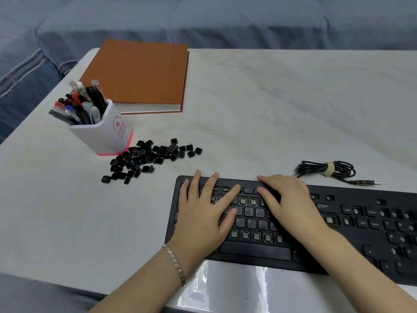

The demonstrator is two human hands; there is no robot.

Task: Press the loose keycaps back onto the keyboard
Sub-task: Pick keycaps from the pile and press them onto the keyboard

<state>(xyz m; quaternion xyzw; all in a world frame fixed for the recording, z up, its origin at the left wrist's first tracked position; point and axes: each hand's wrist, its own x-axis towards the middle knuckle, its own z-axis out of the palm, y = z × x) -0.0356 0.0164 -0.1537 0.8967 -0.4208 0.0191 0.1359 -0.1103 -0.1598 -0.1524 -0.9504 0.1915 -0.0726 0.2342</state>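
Many pens (pixel 76 105): stand bunched in the white pen holder (pixel 106 136) at the left of the table (pixel 270 109), clear of the work area
Notebook (pixel 140 75): closed, lying flat behind the pen holder, at the far edge of the table
Loose keycaps (pixel 146 157): one black heap just beside the foot of the pen holder and left of the keyboard, apart from it; judged to be gathered there so that each cap is within reach of the left hand
Left hand (pixel 203 218): lies palm down on the left end of the keyboard, fingers straight and spread; it holds nothing
Bracelet (pixel 174 263): metal links, on the left wrist
Keyboard (pixel 372 236): at the near edge of the table, in front of the person; between the hands some keys are fitted, such as Y and U (pixel 248 211)
Open sockets (pixel 244 234): several bare positions show in the bottom letter row and the number row
Right hand (pixel 291 204): lies palm down on the middle of the keyboard, fingers straight and together, tips near the function row; it holds nothing
Purpose of hand position: judged as steadying the board or pressing caps home; which of the two cannot be told
Cable (pixel 327 169): coiled and tied, behind the keyboard at the right, with the plug lying free
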